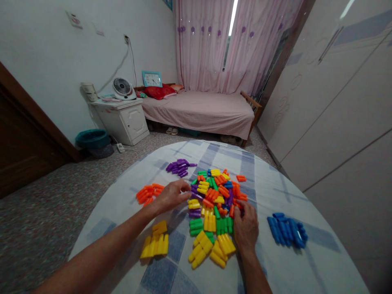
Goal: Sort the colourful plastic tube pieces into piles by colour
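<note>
A mixed heap of small ribbed plastic pieces (pixel 211 194) in yellow, green, orange, purple and blue lies mid-table. My left hand (pixel 174 194) is at its left edge, thumb and fingers slightly apart beside a purple piece (pixel 196 195); nothing shows in its grasp. On the right of the heap, my right hand (pixel 246 222) has its fingers bent and pinched at an orange plastic piece (pixel 232 211). Single-colour groups lie around: purple pieces (pixel 179 167) at the back, orange pieces (pixel 148 193) behind my left forearm, yellow pieces (pixel 155 246) near left, blue pieces (pixel 287 230) at right.
The round table (pixel 260 175) wears a blue-and-white checked cloth. Past it stand a bed (pixel 202 108), a white bedside cabinet (pixel 124 118) with a fan (pixel 122 87), and a teal bin (pixel 93 141). A tall pale wardrobe (pixel 333 98) lines the right side.
</note>
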The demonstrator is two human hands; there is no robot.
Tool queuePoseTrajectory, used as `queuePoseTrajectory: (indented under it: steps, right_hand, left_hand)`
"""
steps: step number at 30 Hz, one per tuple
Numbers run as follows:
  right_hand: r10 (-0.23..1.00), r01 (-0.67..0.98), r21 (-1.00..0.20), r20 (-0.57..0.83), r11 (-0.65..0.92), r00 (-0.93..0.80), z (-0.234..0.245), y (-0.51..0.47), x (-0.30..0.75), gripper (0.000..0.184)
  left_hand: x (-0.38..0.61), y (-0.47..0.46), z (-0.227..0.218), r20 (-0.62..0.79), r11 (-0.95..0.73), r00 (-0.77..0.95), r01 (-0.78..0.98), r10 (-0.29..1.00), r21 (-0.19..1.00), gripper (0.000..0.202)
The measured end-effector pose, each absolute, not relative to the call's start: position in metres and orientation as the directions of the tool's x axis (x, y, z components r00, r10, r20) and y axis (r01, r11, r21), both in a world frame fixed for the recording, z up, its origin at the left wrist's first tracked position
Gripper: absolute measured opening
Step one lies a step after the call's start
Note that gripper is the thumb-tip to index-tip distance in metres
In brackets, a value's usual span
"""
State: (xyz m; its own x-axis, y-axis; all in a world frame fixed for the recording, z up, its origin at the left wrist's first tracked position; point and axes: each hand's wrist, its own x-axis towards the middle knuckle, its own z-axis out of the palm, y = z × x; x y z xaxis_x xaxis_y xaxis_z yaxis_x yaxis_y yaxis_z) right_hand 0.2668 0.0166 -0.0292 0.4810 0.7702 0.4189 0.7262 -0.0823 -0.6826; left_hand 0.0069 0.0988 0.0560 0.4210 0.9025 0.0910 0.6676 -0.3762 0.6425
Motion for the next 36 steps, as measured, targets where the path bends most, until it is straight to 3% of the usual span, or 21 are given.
queuePoseTrajectory:
  steps: [5, 12, 21, 24, 29, 33, 36]
  right_hand:
    - [0.774, 0.729, -0.680, 0.420, -0.077, 0.474, -0.028, 0.017, 0.267, 0.031]
    - [0.775, 0.735, -0.672, 0.418, -0.088, 0.474, -0.030, 0.017, 0.268, 0.032]
    - [0.769, 0.742, -0.658, 0.406, -0.129, 0.493, -0.025, 0.016, 0.265, 0.035]
    - [0.767, 0.743, -0.657, 0.409, -0.129, 0.495, -0.023, 0.016, 0.264, 0.036]
    - [0.764, 0.742, -0.658, 0.412, -0.128, 0.497, -0.023, 0.017, 0.265, 0.039]
    - [0.769, 0.744, -0.655, 0.407, -0.131, 0.493, -0.023, 0.018, 0.266, 0.039]
    - [0.767, 0.743, -0.654, 0.402, -0.141, 0.499, -0.023, 0.018, 0.266, 0.039]
  left_hand:
    - [0.015, 0.066, 0.048, -0.017, -0.386, 0.517, 0.660, 0.856, 0.645, 0.025]
    - [0.022, 0.071, 0.038, 0.023, -0.448, 0.515, 0.721, 0.857, 0.529, 0.014]
    - [-0.034, 0.025, 0.069, 0.144, -0.464, 0.501, 0.606, 0.853, 0.646, 0.014]
    - [-0.056, 0.000, 0.078, 0.031, -0.310, 0.439, 0.580, 0.898, 0.754, 0.019]
    - [-0.080, -0.025, 0.066, -0.148, 0.066, 0.134, 0.485, 0.980, 0.872, 0.043]
    - [-0.094, -0.032, 0.038, -0.206, 0.200, -0.021, 0.361, 0.978, 0.911, 0.049]
    - [-0.098, -0.033, 0.024, -0.182, 0.197, -0.077, 0.369, 0.980, 0.908, 0.047]
